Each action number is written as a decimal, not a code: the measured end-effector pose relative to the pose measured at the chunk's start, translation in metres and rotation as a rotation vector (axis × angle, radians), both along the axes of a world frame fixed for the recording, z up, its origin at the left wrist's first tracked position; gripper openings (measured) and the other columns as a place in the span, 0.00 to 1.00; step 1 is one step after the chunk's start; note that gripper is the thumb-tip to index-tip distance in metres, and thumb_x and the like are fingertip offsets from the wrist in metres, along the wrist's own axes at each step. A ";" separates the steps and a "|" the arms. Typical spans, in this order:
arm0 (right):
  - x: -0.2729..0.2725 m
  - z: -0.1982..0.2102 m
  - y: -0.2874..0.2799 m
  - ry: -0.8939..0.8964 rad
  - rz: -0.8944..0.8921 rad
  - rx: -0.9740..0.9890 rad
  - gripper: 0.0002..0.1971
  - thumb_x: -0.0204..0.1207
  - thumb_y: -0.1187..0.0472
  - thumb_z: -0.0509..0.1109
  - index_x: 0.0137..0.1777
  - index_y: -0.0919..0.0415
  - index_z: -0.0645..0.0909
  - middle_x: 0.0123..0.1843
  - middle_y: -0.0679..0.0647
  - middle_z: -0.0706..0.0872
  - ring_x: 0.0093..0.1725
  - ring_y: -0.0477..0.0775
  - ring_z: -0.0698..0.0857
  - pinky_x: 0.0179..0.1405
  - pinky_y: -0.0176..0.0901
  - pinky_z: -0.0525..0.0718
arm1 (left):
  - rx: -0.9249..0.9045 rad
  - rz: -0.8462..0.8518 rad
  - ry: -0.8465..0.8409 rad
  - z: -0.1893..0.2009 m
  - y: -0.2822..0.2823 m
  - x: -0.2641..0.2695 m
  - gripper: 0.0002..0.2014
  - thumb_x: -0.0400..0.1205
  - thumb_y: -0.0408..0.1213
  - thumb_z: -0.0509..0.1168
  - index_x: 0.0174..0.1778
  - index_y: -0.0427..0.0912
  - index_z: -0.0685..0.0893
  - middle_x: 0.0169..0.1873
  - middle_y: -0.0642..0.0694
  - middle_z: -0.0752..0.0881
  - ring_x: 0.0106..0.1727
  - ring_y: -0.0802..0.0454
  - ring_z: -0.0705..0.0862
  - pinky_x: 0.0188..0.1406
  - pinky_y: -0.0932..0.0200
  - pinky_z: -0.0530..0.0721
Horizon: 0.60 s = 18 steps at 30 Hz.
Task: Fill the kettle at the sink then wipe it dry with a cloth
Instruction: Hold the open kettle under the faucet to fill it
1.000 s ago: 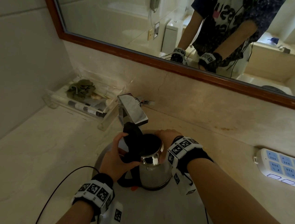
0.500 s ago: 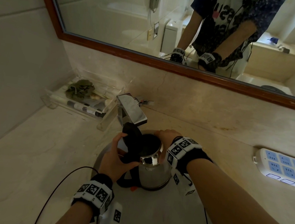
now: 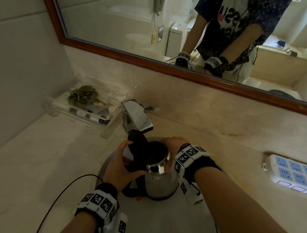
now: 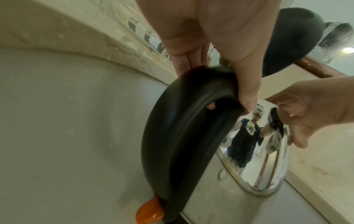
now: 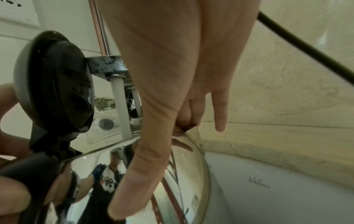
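Observation:
A steel kettle (image 3: pixel 160 182) stands in the sink (image 3: pixel 158 222) under the square chrome faucet (image 3: pixel 137 116), with its black lid (image 3: pixel 137 148) tipped up. My left hand (image 3: pixel 120 169) grips the black handle (image 4: pixel 182 136), thumb over the top. My right hand (image 3: pixel 172 144) holds the kettle's far side: the thumb (image 5: pixel 143 166) lies along the shiny body (image 5: pixel 182 181) and curled fingers pinch the spout lip. In the right wrist view a stream of water (image 5: pixel 122 106) runs from the faucet into the kettle's mouth. An orange switch (image 4: pixel 149 212) shows at the foot of the handle.
A clear tray (image 3: pixel 112 116) at the back left holds small bottles and a green bundle (image 3: pixel 83 94). A white and blue power strip (image 3: pixel 292 175) lies on the counter to the right. A black cable (image 3: pixel 58 197) loops from my left wrist. A framed mirror (image 3: pixel 171 72) runs above the backsplash.

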State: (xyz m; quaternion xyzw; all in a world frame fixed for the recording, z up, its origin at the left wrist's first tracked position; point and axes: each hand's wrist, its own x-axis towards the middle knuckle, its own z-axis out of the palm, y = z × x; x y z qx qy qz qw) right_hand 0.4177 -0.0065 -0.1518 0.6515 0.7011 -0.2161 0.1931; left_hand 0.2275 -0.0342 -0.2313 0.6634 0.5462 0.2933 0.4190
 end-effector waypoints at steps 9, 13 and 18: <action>-0.001 -0.004 -0.001 -0.022 -0.015 0.005 0.24 0.83 0.60 0.63 0.78 0.64 0.70 0.75 0.62 0.77 0.73 0.62 0.78 0.70 0.48 0.76 | -0.010 0.003 0.074 0.003 -0.002 0.002 0.49 0.62 0.37 0.81 0.69 0.64 0.55 0.60 0.38 0.83 0.59 0.41 0.84 0.57 0.46 0.85; -0.001 -0.003 0.003 -0.028 -0.014 -0.003 0.24 0.82 0.60 0.64 0.77 0.64 0.71 0.73 0.62 0.78 0.71 0.62 0.79 0.70 0.49 0.78 | -0.021 0.022 0.089 0.000 -0.001 0.003 0.51 0.62 0.37 0.81 0.75 0.53 0.56 0.63 0.38 0.81 0.61 0.41 0.82 0.59 0.47 0.84; -0.002 -0.004 0.005 -0.047 -0.016 -0.012 0.23 0.82 0.58 0.64 0.76 0.64 0.73 0.73 0.61 0.79 0.70 0.62 0.80 0.69 0.49 0.78 | -0.024 0.014 0.077 0.000 -0.001 0.003 0.50 0.62 0.38 0.80 0.74 0.55 0.56 0.60 0.38 0.83 0.59 0.41 0.83 0.56 0.45 0.85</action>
